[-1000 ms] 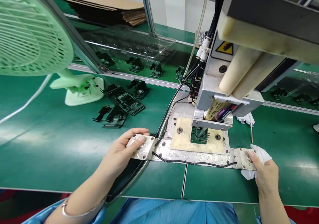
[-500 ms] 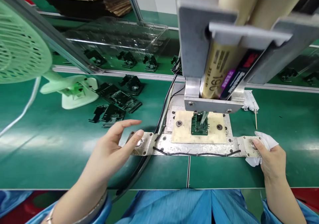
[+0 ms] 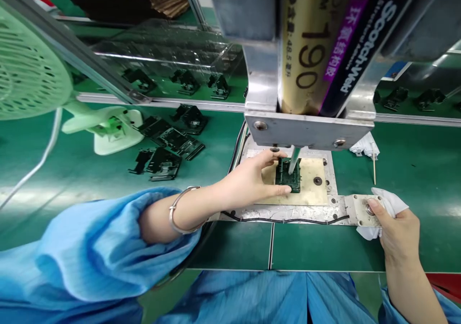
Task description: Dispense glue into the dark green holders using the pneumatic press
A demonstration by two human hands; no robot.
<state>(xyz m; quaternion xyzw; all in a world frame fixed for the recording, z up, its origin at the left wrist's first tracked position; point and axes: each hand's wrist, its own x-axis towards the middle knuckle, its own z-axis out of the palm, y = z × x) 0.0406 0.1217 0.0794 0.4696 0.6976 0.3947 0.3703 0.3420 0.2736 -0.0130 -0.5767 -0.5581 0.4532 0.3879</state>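
My left hand (image 3: 248,180) reaches across to the metal base. Its thumb and fingers close around opposite edges of a small dark plastic part (image 3: 286,176) on the cream pad (image 3: 310,196). A clear mixing nozzle (image 3: 294,160) points down over this part; whether they touch I cannot tell. Above it, an adhesive cartridge (image 3: 306,64) sits in a metal holder (image 3: 306,130). My right hand (image 3: 401,230) grips a white cloth (image 3: 394,203), its thumb on the round button (image 3: 370,209) at the base's right end. The base's left button is hidden by my left arm.
Several dark plastic parts (image 3: 176,143) lie at left near a pale green clip fan (image 3: 113,129). Behind the metal rail stand more parts (image 3: 185,81) and a clear plastic tray (image 3: 216,55). A white packet (image 3: 365,145) and thin stick (image 3: 374,170) lie right of the base.
My left hand has moved right from beside the left button to the dark plastic part and closed around it. The cartridge and holder appear higher and larger. My right hand stays at its button.
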